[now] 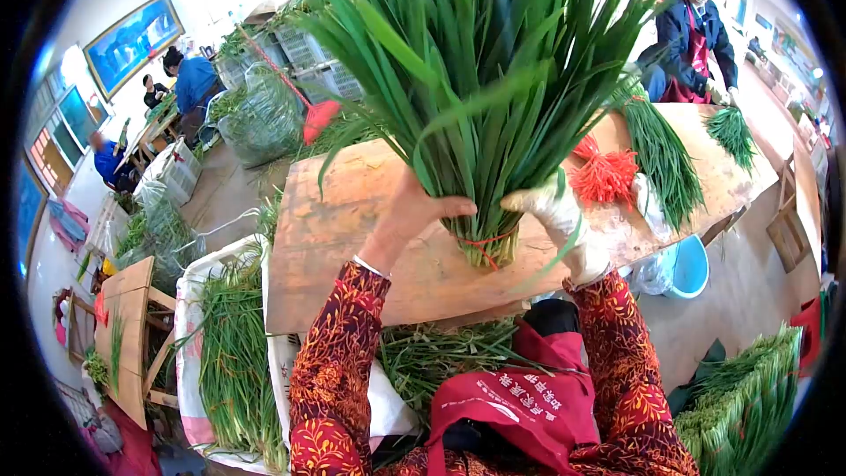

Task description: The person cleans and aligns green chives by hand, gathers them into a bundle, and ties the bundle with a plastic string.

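A large bunch of garlic chives (493, 123) stands upright on the wooden table (339, 247), its leaves fanning out at the top. A red tie (480, 240) circles its base, just above the cut ends. My bare left hand (412, 211) clasps the bunch from the left, thumb across the front. From the right, my right hand (557, 222), in a whitish glove, grips it with the thumb also in front. The other fingers of both hands are mostly hidden behind the leaves. To the right lies a bundle of red ties (604, 172).
Another long bunch of chives (661, 159) lies on the table's right. Below its edge stands a blue bucket (687, 266). A white-lined crate (189, 317) of loose chives is at left; stacked bunches (745, 410) are at lower right. A co-worker (696, 40) handles chives across the table.
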Demonstrator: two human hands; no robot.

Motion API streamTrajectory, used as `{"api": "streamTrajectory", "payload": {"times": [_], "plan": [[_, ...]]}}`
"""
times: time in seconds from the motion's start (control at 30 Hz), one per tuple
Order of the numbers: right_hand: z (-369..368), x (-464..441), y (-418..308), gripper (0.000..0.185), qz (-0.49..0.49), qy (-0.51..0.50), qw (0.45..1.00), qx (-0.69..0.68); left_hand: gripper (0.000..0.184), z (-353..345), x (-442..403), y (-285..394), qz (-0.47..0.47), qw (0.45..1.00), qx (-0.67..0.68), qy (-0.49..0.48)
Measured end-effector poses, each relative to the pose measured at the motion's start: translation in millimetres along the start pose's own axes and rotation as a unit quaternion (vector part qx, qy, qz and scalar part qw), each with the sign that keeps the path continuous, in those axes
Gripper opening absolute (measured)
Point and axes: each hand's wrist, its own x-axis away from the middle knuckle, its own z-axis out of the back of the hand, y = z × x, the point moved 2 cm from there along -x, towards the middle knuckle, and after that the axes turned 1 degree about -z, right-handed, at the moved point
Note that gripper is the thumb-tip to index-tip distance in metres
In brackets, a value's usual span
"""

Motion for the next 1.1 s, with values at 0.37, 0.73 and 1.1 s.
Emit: {"api": "streamTrajectory", "payload": {"times": [0.37,0.73,1.1], "plan": [[-26.1,-41.8,-63.6,0.051,0.073,0.128,0.984,-0.099,0.065,-29.9,-44.9,104.1,-0.101,0.993,0.002,0.065],[-21.6,-39.0,-73.8,0.036,0.107,0.132,0.985,-0.012,0.046,-52.9,-32.4,103.3,-0.136,0.973,0.022,0.185],[-179.2,-48.8,-52.3,0.048,0.039,-0.315,0.841,0.438,0.059,87.1,163.1,60.3,-0.01,0.908,0.233,0.349]]}}
